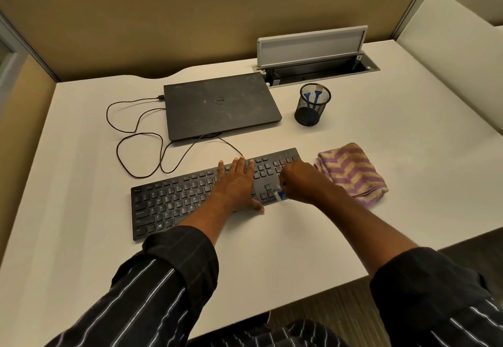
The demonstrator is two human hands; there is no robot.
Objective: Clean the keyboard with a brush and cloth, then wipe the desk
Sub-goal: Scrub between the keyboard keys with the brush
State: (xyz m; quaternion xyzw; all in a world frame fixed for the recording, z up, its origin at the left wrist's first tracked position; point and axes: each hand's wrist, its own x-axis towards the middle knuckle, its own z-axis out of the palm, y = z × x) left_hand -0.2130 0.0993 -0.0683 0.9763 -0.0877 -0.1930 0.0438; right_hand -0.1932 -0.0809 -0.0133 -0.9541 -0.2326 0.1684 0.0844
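Observation:
A black keyboard lies slanted on the white desk. My left hand presses flat on its middle keys, fingers straight and spread. My right hand is curled round a small blue-and-white brush, whose tip touches the keys near the keyboard's right end. Most of the brush is hidden inside the fist. A folded purple-and-tan cloth lies on the desk just right of the keyboard.
A closed black laptop sits behind the keyboard, its thin cable looping to the left. A black mesh cup holding blue tools stands at the right rear. An open cable hatch lies by the partition.

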